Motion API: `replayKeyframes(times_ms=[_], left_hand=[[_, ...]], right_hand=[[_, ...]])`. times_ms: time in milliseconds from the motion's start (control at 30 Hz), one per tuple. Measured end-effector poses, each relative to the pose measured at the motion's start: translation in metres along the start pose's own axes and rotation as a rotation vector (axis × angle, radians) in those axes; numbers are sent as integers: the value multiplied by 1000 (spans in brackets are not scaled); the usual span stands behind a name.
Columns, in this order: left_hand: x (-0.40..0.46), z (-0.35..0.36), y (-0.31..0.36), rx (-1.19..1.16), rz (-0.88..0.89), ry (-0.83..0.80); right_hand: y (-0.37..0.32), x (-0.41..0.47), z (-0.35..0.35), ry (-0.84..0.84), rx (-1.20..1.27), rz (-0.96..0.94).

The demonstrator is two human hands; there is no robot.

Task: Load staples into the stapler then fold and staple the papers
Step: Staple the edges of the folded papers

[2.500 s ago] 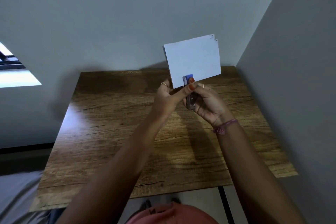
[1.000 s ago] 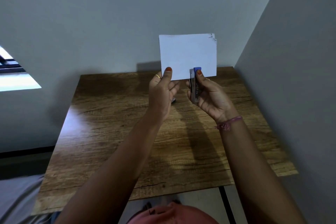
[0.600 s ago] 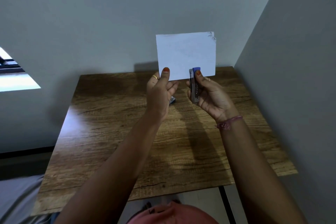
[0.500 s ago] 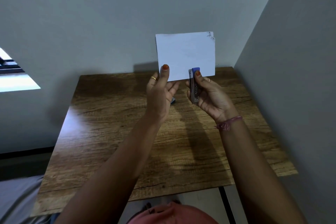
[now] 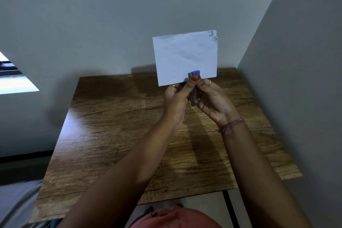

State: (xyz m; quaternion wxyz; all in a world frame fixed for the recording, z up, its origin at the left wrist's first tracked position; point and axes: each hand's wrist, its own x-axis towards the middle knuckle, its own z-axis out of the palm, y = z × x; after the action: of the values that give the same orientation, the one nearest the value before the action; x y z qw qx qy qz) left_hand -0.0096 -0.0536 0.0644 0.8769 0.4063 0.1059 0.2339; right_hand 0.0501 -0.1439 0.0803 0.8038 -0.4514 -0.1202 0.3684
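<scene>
Matt white folded paper (image 5: 185,57), creased at its one o'clock corner, above a stapler (image 5: 194,87) of dull grey metal with a smooth blue plastic cap; rough-grained wood table (image 5: 120,135) beneath.

Most of the stapler (image 5: 194,87) is hidden between the left hand (image 5: 175,101) and the right hand (image 5: 212,101); only its blue tip and a strip of grey metal show. The paper (image 5: 186,57) covers whatever lies past its lower edge, so the stapler's mouth cannot be seen. Marks at the paper's top right corner are too small to read. The worktop (image 5: 114,135) is partly covered by both forearms.
</scene>
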Motion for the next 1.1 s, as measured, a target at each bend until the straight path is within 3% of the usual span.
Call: replayKeyframes(times_ms=[233,667,900,967,1100], left_hand=[[4,3,-1,169,31,47],[6,3,1,88,22,76],[10,-20,24,219,-66,-214],[10,-28,32,209,-120,-112],[16,-46,50,246,25,36]], right_hand=[[0,1,8,29,-8,-19],[6,4,12,107,-60,-107],[-1,5,1,118,-67,-35],[-4,6,-4,136,-85,-27],[-9,6,-12,144,-132,-10]])
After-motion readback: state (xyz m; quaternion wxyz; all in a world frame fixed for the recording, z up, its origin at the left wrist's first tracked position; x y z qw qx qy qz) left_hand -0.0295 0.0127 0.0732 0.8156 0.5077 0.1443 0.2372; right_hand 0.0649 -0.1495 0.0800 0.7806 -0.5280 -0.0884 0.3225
